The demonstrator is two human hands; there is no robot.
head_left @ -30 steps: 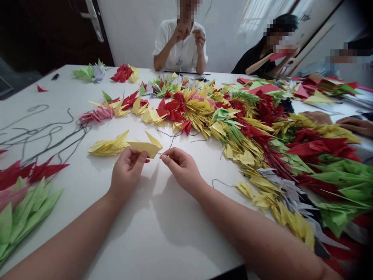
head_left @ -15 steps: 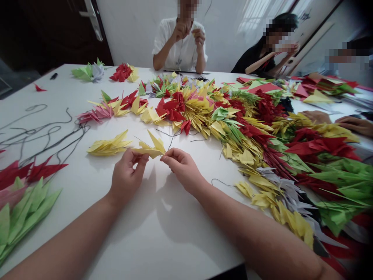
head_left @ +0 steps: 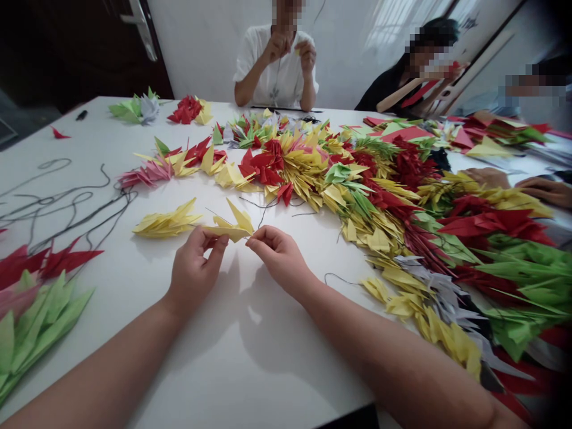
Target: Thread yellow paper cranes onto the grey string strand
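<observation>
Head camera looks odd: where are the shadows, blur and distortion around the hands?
Head view: the left hand and right hand cast soft shadows onto the white tabletop; the yellow folded-paper crane looks fairly sharp; the wide lens bows the table edges; the lower right corner darkens and blurs over red paper cranes.

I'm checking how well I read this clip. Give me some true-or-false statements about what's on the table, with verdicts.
1. A yellow paper crane is held up between the left hand and the right hand. True.
2. The right hand is gripping a pair of scissors. False: no scissors show; its fingertips are pinched together beside the crane.
3. Loose black thread lies on the table to the left of the hands. True.
4. The person directly across the table wears a black shirt. False: that person wears a white shirt.
5. Heaps of red paper cranes and green paper cranes lie to the right. True.
</observation>
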